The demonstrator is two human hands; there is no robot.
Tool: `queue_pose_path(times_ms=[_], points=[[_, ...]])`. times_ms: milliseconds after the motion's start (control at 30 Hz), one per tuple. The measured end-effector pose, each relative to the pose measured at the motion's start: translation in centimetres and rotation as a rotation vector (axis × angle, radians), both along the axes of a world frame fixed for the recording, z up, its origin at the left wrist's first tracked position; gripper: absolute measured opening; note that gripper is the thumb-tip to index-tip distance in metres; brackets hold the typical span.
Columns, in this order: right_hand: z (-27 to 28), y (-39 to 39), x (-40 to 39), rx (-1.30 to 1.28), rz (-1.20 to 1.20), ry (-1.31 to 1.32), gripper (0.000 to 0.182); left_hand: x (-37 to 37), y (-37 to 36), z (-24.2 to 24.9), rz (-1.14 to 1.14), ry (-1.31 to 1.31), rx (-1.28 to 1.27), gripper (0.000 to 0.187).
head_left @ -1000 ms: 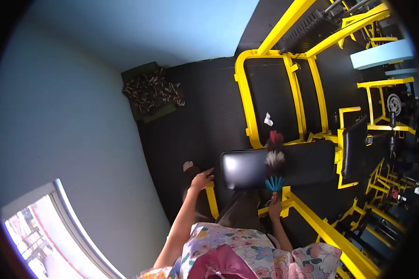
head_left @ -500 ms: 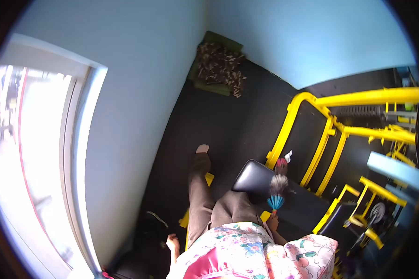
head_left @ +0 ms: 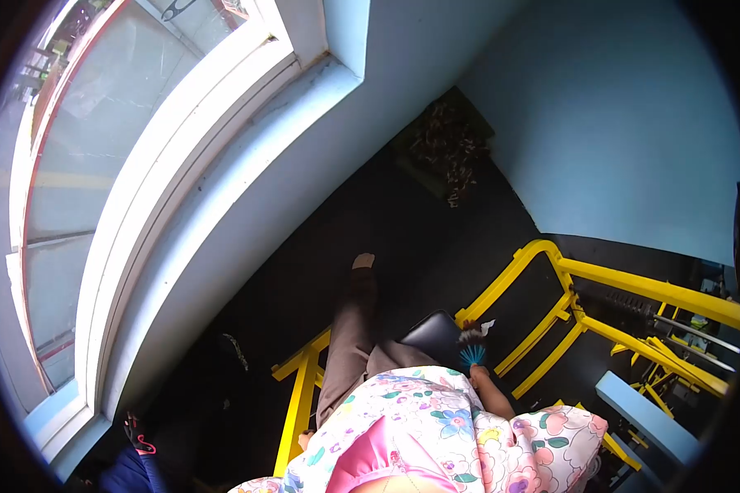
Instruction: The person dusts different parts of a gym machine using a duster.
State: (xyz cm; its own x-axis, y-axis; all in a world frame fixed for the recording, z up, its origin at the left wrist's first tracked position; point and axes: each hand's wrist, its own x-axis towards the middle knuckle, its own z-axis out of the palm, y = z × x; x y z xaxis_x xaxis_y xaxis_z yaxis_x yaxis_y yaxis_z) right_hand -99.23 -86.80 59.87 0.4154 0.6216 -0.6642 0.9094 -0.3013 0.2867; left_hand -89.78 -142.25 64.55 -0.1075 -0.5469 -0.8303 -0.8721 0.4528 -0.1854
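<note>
My right hand (head_left: 478,374) is closed around the handle end of a feather duster (head_left: 473,355). Bright blue feathers show nearest the hand, with darker grey-brown ones beyond, beside the black padded bench (head_left: 432,334). Low at my left side, my left hand (head_left: 305,440) shows only in part past the floral top, near the bench's yellow frame (head_left: 301,403). Its fingers are too hidden to read. One bare foot (head_left: 363,260) is on the dark floor.
A large window (head_left: 181,156) fills the left. Yellow gym equipment (head_left: 543,255) stands right, with a pale blue beam (head_left: 641,415) below. A dark shaggy mat (head_left: 448,148) lies in the far corner. Dark blue fabric (head_left: 131,472) shows at lower left.
My view has turned left, bringing in more of the window. The duster, still in my right hand, now appears lower and foreshortened. My left hand has come closer to my body.
</note>
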Motion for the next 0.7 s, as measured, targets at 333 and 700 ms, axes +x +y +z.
queue_pose_path(times_ms=[333, 700], points=[[-1.3, -2.4, 6.6, -0.017, 0.486, 0.132, 0.052, -39.2, 7.5, -10.4, -0.679, 0.285, 0.414, 0.029], [3.7, -8.7, -0.8, 0.68, -0.775, 0.044, 0.06, -52.8, 58.4, -8.4, -2.256, -0.126, 0.774, 0.026]])
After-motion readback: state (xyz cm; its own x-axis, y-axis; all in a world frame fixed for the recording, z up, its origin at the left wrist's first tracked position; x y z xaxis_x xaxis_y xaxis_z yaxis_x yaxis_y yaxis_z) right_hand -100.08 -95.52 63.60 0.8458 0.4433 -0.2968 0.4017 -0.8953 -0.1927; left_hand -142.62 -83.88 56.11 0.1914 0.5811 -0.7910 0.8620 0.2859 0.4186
